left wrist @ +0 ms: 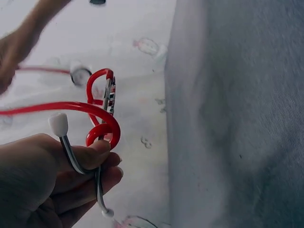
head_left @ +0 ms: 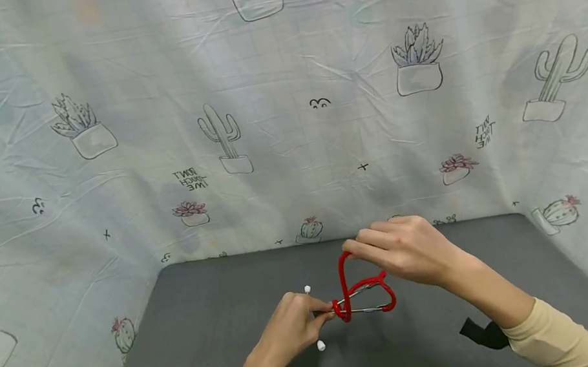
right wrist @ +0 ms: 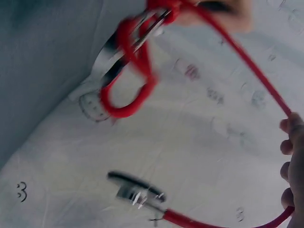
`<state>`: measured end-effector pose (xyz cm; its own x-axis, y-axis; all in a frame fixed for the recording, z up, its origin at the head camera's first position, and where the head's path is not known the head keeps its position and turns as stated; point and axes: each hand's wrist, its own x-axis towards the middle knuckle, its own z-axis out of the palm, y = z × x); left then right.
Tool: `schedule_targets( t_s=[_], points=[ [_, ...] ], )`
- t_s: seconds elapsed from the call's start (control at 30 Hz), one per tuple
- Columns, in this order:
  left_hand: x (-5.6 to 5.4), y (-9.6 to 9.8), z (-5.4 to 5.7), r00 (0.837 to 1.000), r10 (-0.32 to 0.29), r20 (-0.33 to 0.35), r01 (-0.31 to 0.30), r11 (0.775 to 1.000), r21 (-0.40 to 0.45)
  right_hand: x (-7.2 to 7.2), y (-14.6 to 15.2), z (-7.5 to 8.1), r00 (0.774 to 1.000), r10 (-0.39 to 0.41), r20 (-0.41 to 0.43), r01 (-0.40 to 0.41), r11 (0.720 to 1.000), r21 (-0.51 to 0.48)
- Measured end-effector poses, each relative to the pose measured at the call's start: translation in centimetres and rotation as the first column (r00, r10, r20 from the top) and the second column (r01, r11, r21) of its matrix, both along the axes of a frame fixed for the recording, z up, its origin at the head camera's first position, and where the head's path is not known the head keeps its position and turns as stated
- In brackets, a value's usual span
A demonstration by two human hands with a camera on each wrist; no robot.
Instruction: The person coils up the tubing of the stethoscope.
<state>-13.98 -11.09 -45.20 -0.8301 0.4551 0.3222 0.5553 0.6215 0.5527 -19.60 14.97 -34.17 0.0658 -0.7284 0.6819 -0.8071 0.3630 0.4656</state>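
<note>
A stethoscope with red tubing (head_left: 343, 283) is held up over the grey table. My left hand (head_left: 295, 322) pinches its metal ear tubes (left wrist: 71, 156) close to the white ear tips (left wrist: 58, 124), which stick out on either side of the fingers. A turn of the red tubing wraps round the bundle just ahead of the left fingertips, and a folded loop extends beyond it. My right hand (head_left: 400, 250), higher and to the right, grips the free tubing and stretches a length up from the wrap. From the right hand the tubing's end hangs with the chest piece (right wrist: 135, 192).
The grey table (head_left: 209, 303) lies below both hands. White cloth (head_left: 287, 145) printed with potted cacti surrounds it at the back and sides. A black piece (head_left: 482, 334) shows beside the right sleeve (head_left: 551, 335).
</note>
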Motion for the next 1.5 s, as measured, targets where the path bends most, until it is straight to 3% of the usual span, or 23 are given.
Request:
schedule_targets(
  t_s=[0.17,0.43,0.6,0.83,1.13,1.17,1.27,1.33,1.4,1.43,1.5],
  points=[
    [1.1,0.7,0.6,0.992,-0.078,-0.104,0.078,0.997,0.004,-2.6,0.4,-0.5,1.000,0.006,0.018,-0.005,0.999,-0.045],
    [1.8,1.1,0.7,0.954,-0.166,-0.248,0.193,0.977,0.086,-5.2,1.9,-2.6,0.990,-0.051,0.131,0.059,0.997,-0.053],
    [1.9,1.4,1.0,0.939,-0.215,-0.269,0.265,0.949,0.169,-5.9,2.2,-4.1,0.977,-0.071,0.201,0.086,0.994,-0.069],
    [2.1,1.7,1.5,0.923,-0.250,-0.293,0.310,0.934,0.178,-5.8,2.5,-6.5,0.952,-0.127,0.277,0.143,0.989,-0.038],
    [1.9,1.5,2.4,0.944,-0.188,-0.270,0.270,0.912,0.310,-3.8,2.7,-8.7,0.869,-0.246,0.429,0.273,0.962,-0.001],
    [1.9,1.4,2.5,0.947,-0.180,-0.265,0.262,0.911,0.318,-3.5,2.6,-8.8,0.856,-0.266,0.444,0.290,0.957,0.015],
    [1.8,1.1,2.5,0.954,-0.152,-0.260,0.240,0.906,0.348,-2.7,2.1,-9.1,0.787,-0.314,0.531,0.328,0.942,0.071],
    [1.8,0.9,2.6,0.960,-0.126,-0.251,0.215,0.903,0.372,-2.3,2.0,-9.5,0.772,-0.298,0.561,0.315,0.947,0.069],
    [1.7,0.7,2.8,0.961,-0.099,-0.259,0.197,0.899,0.390,-1.9,1.9,-9.9,0.775,-0.246,0.582,0.280,0.960,0.034],
    [1.6,0.7,2.9,0.963,-0.083,-0.257,0.185,0.897,0.401,-1.7,1.9,-10.2,0.805,-0.228,0.548,0.262,0.965,0.016],
    [1.5,0.6,3.3,0.964,-0.047,-0.262,0.158,0.892,0.423,-1.4,1.8,-10.5,0.841,-0.202,0.502,0.244,0.970,-0.018]
  ],
)
